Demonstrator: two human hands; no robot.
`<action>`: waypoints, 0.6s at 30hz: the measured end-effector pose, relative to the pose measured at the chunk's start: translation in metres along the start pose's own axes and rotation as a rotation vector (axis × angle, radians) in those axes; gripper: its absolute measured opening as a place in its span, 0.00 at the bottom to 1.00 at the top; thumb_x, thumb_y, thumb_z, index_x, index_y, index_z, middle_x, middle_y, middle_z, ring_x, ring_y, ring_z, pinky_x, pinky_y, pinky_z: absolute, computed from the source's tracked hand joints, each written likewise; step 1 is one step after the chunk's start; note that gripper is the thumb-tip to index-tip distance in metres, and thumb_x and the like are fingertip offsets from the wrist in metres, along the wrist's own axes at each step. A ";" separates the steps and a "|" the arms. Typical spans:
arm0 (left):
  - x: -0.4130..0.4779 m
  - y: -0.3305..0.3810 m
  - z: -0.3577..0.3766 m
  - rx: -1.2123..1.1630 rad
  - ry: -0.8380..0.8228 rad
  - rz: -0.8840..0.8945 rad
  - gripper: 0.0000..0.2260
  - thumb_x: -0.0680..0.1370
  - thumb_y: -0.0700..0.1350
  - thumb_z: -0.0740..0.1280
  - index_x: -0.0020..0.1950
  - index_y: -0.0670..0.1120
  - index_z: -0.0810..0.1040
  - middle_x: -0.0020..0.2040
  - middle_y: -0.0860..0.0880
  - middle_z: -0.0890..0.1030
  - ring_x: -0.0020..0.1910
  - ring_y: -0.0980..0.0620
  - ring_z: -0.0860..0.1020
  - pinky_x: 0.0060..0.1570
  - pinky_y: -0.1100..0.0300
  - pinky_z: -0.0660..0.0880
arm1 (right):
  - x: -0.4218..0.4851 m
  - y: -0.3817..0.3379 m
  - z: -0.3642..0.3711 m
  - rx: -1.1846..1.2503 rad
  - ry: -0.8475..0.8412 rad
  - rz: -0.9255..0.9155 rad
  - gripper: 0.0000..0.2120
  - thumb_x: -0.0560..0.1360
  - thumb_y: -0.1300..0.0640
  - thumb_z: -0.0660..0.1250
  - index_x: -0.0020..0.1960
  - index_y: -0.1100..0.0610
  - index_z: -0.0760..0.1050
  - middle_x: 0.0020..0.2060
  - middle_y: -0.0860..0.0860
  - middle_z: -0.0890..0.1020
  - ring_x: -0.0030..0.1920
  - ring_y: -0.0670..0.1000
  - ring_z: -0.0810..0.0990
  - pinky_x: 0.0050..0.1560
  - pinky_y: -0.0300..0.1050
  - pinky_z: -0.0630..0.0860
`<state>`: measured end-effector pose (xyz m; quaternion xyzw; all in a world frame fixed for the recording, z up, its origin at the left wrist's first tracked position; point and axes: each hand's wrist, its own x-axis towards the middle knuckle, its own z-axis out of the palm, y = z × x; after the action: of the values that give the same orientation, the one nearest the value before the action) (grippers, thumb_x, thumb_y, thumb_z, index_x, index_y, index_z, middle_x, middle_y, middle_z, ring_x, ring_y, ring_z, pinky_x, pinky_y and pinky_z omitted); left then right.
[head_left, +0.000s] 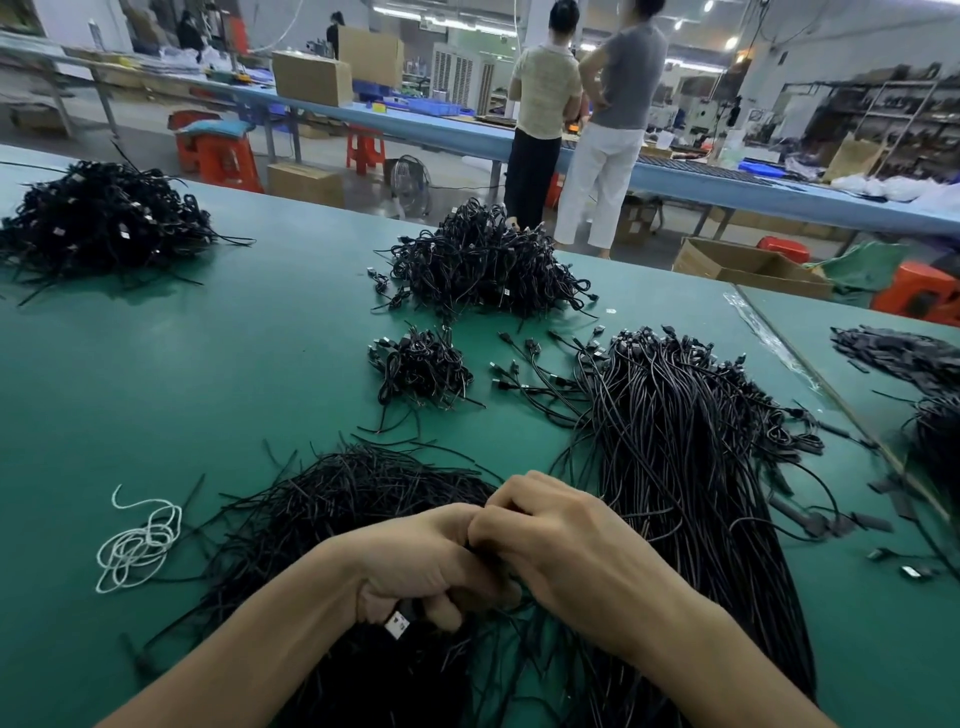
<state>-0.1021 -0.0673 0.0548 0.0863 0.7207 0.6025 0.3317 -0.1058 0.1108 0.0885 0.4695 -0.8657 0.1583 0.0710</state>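
1. Head view, containers. An open cardboard box (748, 265) stands on the floor beyond the far edge of the green counter (208, 364). Its contents cannot be made out. The cables lie loose in piles on the counter.
2. Head view, object in hand. The left hand (415, 561) and right hand (566, 545) meet knuckle to knuckle near the viewer, both with fingers curled. The left hand grips a black cable (409, 609). The cable's silver plug (396, 625) protrudes below the fist, its long axis slanted and its tip pointing lower left, toward the viewer. The right hand's fingers curl onto the same dark strands, and the cable's run between the fists is hidden.
3. Head view, neighbours. The hands sit over a heap of loose wires (337, 499). A long bundle (675, 441) lies just to the right, its strands running near to far with plugs at the far end. Behind are a small pile (421, 366), a middle pile (478, 260) and a far-left pile (104, 218).
4. Head view, edges and room. Bare counter lies left of the hands, around a white string (137, 545). A seam (831, 395) crosses diagonally at right.
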 end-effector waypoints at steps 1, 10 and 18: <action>0.000 0.000 0.000 0.017 0.016 -0.002 0.07 0.71 0.41 0.70 0.48 0.46 0.77 0.33 0.46 0.66 0.27 0.54 0.62 0.25 0.58 0.56 | 0.000 0.000 0.001 -0.016 -0.004 0.009 0.11 0.76 0.62 0.69 0.54 0.50 0.77 0.46 0.48 0.78 0.46 0.50 0.76 0.42 0.49 0.79; 0.004 0.006 0.010 -0.257 0.094 0.043 0.09 0.78 0.31 0.59 0.47 0.44 0.73 0.31 0.51 0.66 0.26 0.57 0.61 0.20 0.68 0.59 | 0.004 -0.002 0.007 0.074 0.121 0.264 0.02 0.80 0.55 0.63 0.53 0.49 0.71 0.44 0.43 0.77 0.47 0.44 0.70 0.49 0.39 0.72; 0.006 0.002 0.011 -0.220 0.134 0.031 0.11 0.78 0.29 0.59 0.45 0.44 0.73 0.29 0.52 0.70 0.25 0.57 0.65 0.21 0.67 0.62 | 0.004 -0.002 0.009 -0.010 0.030 0.286 0.05 0.82 0.52 0.60 0.55 0.50 0.73 0.48 0.45 0.76 0.50 0.47 0.71 0.54 0.39 0.71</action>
<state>-0.1005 -0.0549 0.0537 0.0202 0.6693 0.6876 0.2810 -0.1062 0.1037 0.0817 0.3386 -0.9234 0.1693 0.0629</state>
